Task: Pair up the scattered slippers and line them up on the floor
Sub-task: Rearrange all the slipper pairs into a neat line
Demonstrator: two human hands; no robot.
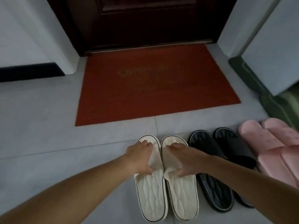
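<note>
Grey floor tiles (48, 126) carry the row of slippers that we are working on, just short of a red doormat (153, 84).

We hold the cream pair at the left end of the row. Our left hand (139, 157) grips the strap of the left cream slipper (152, 191), with the fingers curled over its front edge and the thumb at its rear edge. Our right hand (182, 159) grips the strap of the right cream slipper (181, 193) in the same way. Both cream slippers lie flat on the floor, side by side and touching along their inner edges, toes pointing toward the doormat.

Just beside them on the right lies the black pair (215, 159), also parallel, toes the same way; our right forearm crosses over it and hides part of the outer slipper. Next on the right lies the pink fluffy pair (265, 143), close beside the black pair, running out of view at the right edge.

Beyond the doormat stands a dark wooden door (145, 21), closed, with white walls on both sides. At the far right a dark green mat (258, 91) lies along the base of a white panel (275, 54). A black skirting strip (29, 71) runs along the left wall.
</note>
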